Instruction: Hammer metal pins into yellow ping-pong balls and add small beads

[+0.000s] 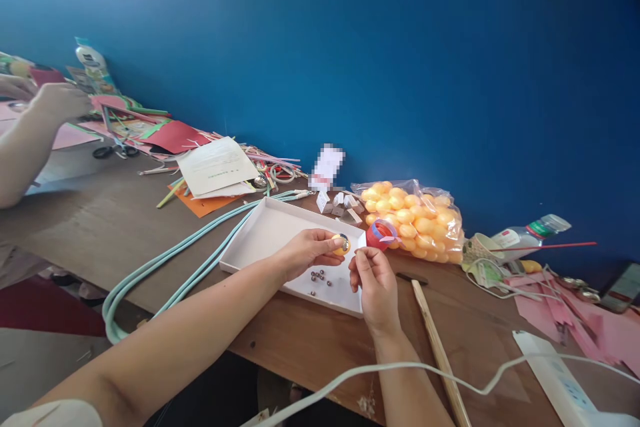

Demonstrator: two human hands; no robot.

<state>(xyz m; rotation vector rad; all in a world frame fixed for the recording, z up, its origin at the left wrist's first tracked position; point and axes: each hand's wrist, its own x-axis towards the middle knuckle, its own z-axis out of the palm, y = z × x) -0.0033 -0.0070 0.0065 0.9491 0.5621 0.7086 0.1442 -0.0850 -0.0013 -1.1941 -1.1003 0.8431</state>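
Observation:
My left hand (313,252) is closed on a small yellow ball (342,245) with a shiny, dark, mirror-like top, held over the white tray (280,217). Just to its right, my right hand (373,277) pinches a small white piece (362,239) at the tray's right edge. A red roll with a blue rim (381,235) is right behind those fingertips; whether they touch it is unclear. Several small dark metal balls (319,275) lie in the tray beneath my left hand.
A clear bag of orange balls (415,220) stands behind my right hand. A wooden stick (435,340), white cable (350,373) and power strip (555,377) lie right. Light-blue tubes (165,267) curve left. Another person's hand (60,103) is far left, near scissors (116,149).

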